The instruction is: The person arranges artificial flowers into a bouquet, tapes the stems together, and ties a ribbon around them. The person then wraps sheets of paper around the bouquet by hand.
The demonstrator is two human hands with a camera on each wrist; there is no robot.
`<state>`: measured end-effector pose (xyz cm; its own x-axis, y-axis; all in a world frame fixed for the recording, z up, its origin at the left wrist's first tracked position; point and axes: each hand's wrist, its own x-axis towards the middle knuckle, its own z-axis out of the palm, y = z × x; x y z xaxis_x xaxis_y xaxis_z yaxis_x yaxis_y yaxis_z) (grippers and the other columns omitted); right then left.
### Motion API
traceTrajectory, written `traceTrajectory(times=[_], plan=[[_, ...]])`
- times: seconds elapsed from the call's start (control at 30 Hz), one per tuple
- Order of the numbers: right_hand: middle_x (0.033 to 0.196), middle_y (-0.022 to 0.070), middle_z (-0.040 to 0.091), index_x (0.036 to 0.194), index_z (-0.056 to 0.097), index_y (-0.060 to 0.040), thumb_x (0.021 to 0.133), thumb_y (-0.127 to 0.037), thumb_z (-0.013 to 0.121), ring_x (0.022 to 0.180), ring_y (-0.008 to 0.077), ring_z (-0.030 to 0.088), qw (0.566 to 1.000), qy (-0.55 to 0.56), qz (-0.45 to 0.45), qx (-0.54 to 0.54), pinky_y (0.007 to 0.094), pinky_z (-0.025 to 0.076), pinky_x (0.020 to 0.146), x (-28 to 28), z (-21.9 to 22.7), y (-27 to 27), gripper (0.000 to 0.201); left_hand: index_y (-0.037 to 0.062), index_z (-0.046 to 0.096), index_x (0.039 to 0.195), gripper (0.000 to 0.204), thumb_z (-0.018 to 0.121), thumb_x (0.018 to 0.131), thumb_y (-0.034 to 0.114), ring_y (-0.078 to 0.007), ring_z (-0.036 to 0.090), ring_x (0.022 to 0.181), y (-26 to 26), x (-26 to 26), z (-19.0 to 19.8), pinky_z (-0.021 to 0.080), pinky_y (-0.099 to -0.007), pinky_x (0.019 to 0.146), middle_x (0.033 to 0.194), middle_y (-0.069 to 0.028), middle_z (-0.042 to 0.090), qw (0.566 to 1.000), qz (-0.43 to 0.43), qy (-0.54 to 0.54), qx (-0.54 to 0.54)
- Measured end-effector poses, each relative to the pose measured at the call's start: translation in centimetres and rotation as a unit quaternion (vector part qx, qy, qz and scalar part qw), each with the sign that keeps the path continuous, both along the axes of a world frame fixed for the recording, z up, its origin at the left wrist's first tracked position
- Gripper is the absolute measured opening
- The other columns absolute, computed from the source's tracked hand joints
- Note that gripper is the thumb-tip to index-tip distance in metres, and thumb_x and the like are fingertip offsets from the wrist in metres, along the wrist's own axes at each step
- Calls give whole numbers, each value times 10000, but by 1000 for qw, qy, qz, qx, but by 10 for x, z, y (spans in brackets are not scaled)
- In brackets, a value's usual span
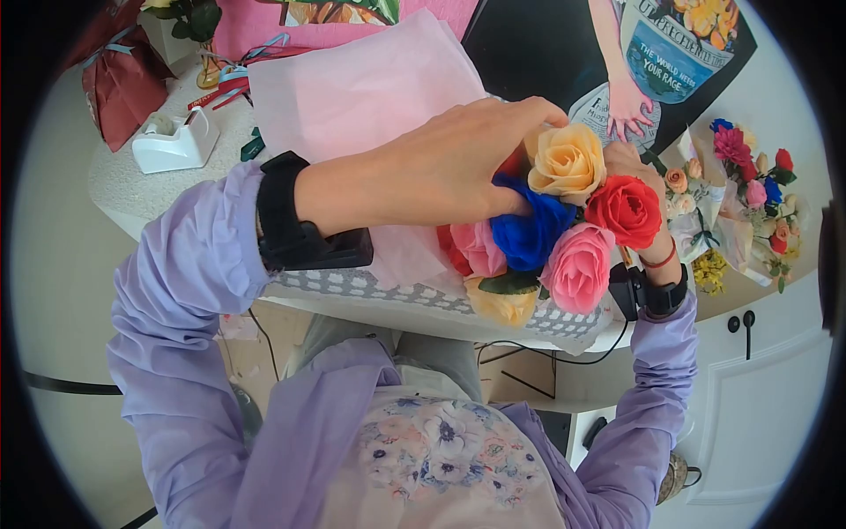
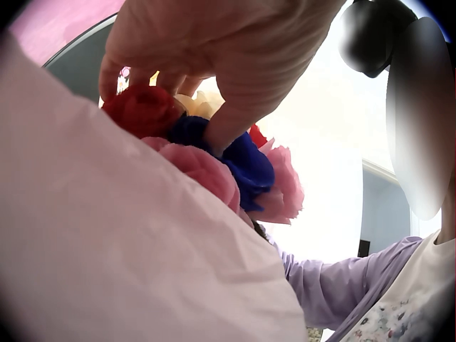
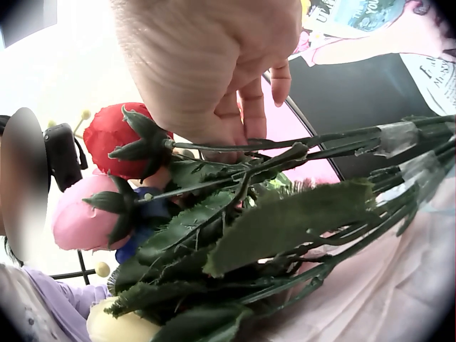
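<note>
A bunch of artificial roses is between my hands, in cream (image 1: 567,165), blue (image 1: 534,231), red (image 1: 626,212) and pink (image 1: 579,270). From the left, my left hand (image 1: 423,167) reaches over the blooms; its thumb presses into the blue rose, and its fingers curl over the far side by a red rose (image 2: 142,109). My right hand (image 3: 221,78) is on the bunch's other side, pinching the stem just behind a red rose (image 3: 121,139). Clear tape (image 3: 397,139) binds the green stems (image 3: 335,135), and large leaves (image 3: 292,221) hang below them.
Pale pink wrapping paper (image 1: 352,88) covers the table under and beside the bunch. A white tape dispenser (image 1: 176,141) and a maroon-wrapped bouquet (image 1: 123,84) are at the left. Other bouquets (image 1: 767,194) stand at the right, near a dark printed board (image 1: 529,48).
</note>
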<state>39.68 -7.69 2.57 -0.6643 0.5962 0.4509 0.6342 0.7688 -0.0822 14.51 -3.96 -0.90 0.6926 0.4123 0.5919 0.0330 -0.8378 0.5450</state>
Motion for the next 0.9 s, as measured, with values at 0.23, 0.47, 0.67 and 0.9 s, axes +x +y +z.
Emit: traceTrajectory(times=[0.23, 0.47, 0.67, 0.9], plan=[[758, 53, 561, 777, 585, -29, 571, -175, 731, 723, 204, 499, 996, 78, 4, -34, 314, 349, 730, -1, -3, -5, 292, 18, 405, 1177, 557, 578, 647, -2, -284, 480, 1041, -1, 0, 1, 371, -342, 909, 1082, -142, 515, 1000, 1, -1, 28], [792, 72, 579, 816, 597, -28, 602, -168, 732, 754, 210, 523, 996, 65, -41, -49, 316, 369, 755, 0, -6, 2, 289, 33, 436, 1155, 554, 566, 617, 1, -286, 444, 1078, -2, -5, 2, 357, -358, 927, 1098, -129, 506, 987, 94, 37, 126], [850, 53, 600, 851, 614, -12, 673, -104, 713, 808, 159, 543, 982, 120, -9, -148, 257, 429, 734, -5, -1, -3, 224, 45, 486, 1129, 533, 555, 602, 3, -300, 441, 1103, -1, 7, 3, 350, -360, 945, 1160, -118, 496, 977, 20, -120, 174], [893, 53, 601, 915, 603, 3, 710, -28, 649, 874, 136, 544, 949, 182, -7, -256, 247, 422, 783, 3, -4, -5, 213, 39, 477, 1145, 567, 536, 584, -24, -301, 523, 998, 2, 5, 4, 399, -350, 889, 1078, -138, 542, 989, -4, -12, 144]])
